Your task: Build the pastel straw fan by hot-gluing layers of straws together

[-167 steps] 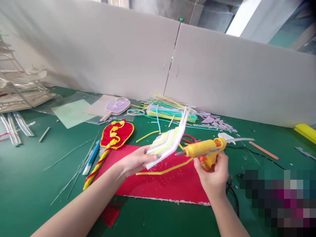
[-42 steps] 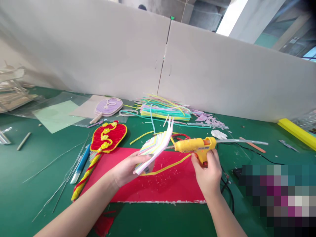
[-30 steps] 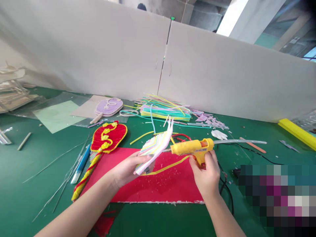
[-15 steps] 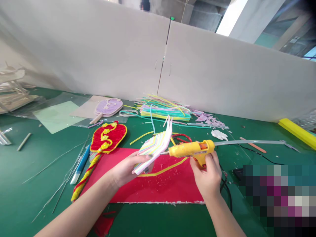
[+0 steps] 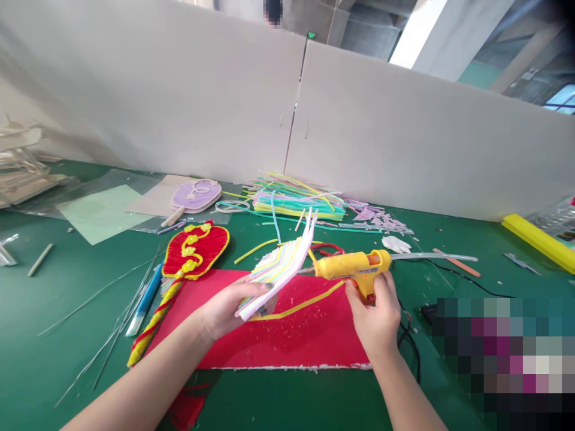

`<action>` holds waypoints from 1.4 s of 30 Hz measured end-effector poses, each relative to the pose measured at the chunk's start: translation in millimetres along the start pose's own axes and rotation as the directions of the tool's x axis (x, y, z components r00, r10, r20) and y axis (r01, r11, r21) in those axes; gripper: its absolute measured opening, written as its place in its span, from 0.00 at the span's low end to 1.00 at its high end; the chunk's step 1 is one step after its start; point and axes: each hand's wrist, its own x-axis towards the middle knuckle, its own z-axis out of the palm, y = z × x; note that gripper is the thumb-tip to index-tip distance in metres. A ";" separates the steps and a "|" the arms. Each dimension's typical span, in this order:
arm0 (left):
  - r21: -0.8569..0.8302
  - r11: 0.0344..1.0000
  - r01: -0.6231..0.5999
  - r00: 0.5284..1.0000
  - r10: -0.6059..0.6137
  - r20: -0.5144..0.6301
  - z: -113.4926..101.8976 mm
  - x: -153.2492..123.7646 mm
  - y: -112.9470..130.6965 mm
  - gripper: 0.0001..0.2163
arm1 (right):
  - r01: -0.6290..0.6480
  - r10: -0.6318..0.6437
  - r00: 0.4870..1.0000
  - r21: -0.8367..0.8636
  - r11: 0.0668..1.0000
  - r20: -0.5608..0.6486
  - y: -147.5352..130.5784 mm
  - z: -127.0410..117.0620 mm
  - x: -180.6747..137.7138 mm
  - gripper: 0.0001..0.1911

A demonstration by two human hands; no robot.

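Observation:
My left hand [image 5: 227, 308] grips a fan-shaped panel of pastel straws [image 5: 281, 266], tilted up on its edge above a red sheet [image 5: 296, 332]. My right hand [image 5: 375, 314] is wrapped round the handle of a yellow glue gun [image 5: 353, 265]. The gun's nozzle points left and touches the panel's right edge. A clear glue stick [image 5: 433, 257] juts out of the gun's back. A loose yellow straw [image 5: 305, 304] lies on the red sheet under the panel.
A red and yellow straw fan [image 5: 191, 254] and a purple one [image 5: 197, 196] lie to the left. Several loose straws are piled [image 5: 296, 200] by the cardboard wall [image 5: 359, 126]. A blue tool [image 5: 144, 297], thin rods and a black cord [image 5: 411, 347] rest on the green table [image 5: 63, 299].
The glue gun's nozzle has stayed against the panel's right edge, shifting slightly along it. My left hand has tilted the panel a little. The camera has drifted slightly.

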 end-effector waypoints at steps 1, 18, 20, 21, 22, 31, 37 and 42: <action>-0.007 1.000 0.003 1.000 -0.003 0.002 -0.3 0.1 -0.3 0.13 | -0.002 0.002 1.000 0.001 1.000 -0.002 0.1 0.1 -0.1 0.09; -0.023 1.000 -0.002 1.000 0.002 0.023 -2.9 -1.7 -1.4 0.13 | -0.030 0.030 1.000 0.026 0.999 0.005 1.4 0.3 1.4 0.09; -0.024 1.000 -0.005 1.000 0.006 0.028 -3.1 -2.2 -0.9 0.13 | -0.035 0.034 0.999 0.033 0.999 0.017 1.9 0.2 1.2 0.09; -0.024 1.000 -0.006 1.000 0.007 0.029 -3.0 -2.4 -0.5 0.13 | -0.040 0.039 0.999 0.035 0.999 0.021 2.2 0.2 1.0 0.09; -0.023 1.000 -0.005 0.999 0.006 0.031 -2.9 -2.5 -0.2 0.13 | -0.048 0.047 0.999 0.038 0.998 0.026 2.5 0.3 0.7 0.08; -0.034 0.999 -0.002 0.999 0.003 0.043 -2.6 -2.5 -0.7 0.12 | -0.089 0.088 0.996 0.036 0.995 0.030 5.5 0.8 -1.3 0.08; -0.057 0.998 0.003 0.998 0.000 0.059 -2.6 -3.0 -0.3 0.11 | -0.127 0.126 0.992 0.042 0.991 0.025 4.8 1.0 0.2 0.07; -0.066 0.998 0.016 0.998 -0.012 0.059 -1.4 -4.8 0.1 0.12 | -0.156 0.155 0.988 0.040 0.987 0.025 5.5 1.5 0.6 0.07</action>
